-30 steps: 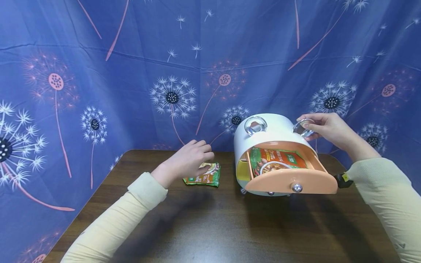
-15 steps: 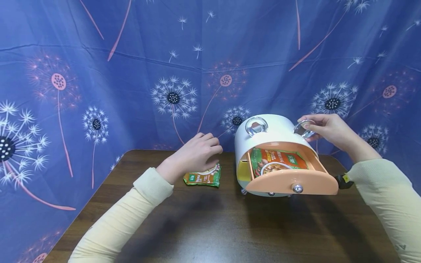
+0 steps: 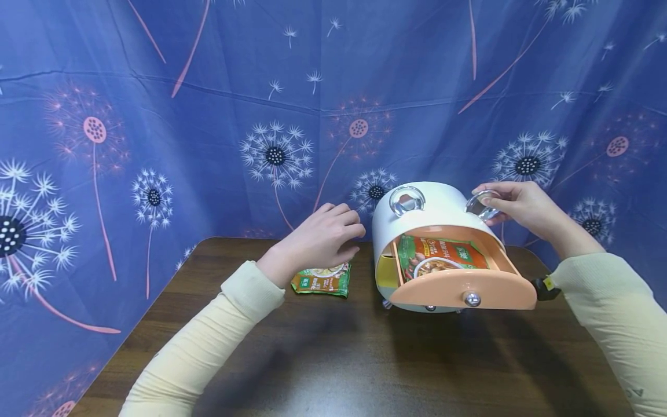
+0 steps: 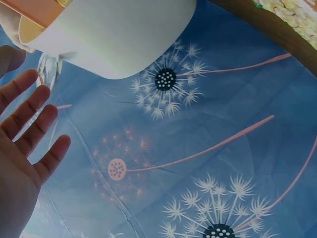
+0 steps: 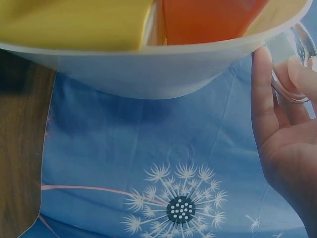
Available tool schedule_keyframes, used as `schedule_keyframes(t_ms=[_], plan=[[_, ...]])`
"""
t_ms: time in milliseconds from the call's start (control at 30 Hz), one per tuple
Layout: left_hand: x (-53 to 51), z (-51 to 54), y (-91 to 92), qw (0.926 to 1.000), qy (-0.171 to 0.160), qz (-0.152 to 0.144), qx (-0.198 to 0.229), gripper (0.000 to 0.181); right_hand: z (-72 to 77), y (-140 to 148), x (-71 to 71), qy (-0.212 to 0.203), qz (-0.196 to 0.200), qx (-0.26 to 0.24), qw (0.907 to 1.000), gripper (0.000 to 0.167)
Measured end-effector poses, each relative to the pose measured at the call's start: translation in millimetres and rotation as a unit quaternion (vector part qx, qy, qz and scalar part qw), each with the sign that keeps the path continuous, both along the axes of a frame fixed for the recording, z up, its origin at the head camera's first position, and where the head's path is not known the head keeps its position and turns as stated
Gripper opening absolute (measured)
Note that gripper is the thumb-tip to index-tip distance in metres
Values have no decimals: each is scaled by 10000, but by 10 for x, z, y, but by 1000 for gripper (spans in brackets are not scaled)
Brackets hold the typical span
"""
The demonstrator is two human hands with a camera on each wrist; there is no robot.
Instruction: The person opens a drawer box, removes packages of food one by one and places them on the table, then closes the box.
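Observation:
A white rounded storage box (image 3: 443,202) with two shiny round ear-like pieces stands on the table at the right. My right hand (image 3: 528,211) pinches the right ear piece (image 3: 474,204) between thumb and fingers; the right wrist view shows this grip too. The box's upper orange drawer (image 3: 427,292) is pulled out and holds a red and green food packet (image 3: 450,249). Left of the box, a similar green and orange packet (image 3: 323,284) lies on the table. Above that packet hovers my left hand (image 3: 323,237), empty, its fingers spread loosely in the left wrist view.
The dark wooden table (image 3: 333,359) reaches back to a blue dandelion-print cloth (image 3: 208,145). Below the orange drawer a further small knob (image 3: 430,308) shows. A small black object with a yellow mark (image 3: 546,286) sits at the right sleeve.
My left hand has moved right and slightly up from over the loose packet towards the box. The right hand stays on the ear piece; drawer and packets look unmoved.

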State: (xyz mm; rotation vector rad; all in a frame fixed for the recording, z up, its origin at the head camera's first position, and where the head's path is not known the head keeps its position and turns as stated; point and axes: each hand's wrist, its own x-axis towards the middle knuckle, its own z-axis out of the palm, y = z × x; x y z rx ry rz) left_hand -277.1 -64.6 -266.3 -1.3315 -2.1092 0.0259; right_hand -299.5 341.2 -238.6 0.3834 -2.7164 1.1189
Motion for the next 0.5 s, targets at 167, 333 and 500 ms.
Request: schedule_keyframes(t_ms=[167,333,500], plan=[[5,46,61,10000,84,43,-29,20,-1,6,5,-1,3,8,10000,42],[-4,87,117,9999,124,96,-12,21,-2,7,4,26,24,-6,10000,42],[-11,132,184,9997,213,70,134,21,-6,5,-5,27,39,-30,10000,42]])
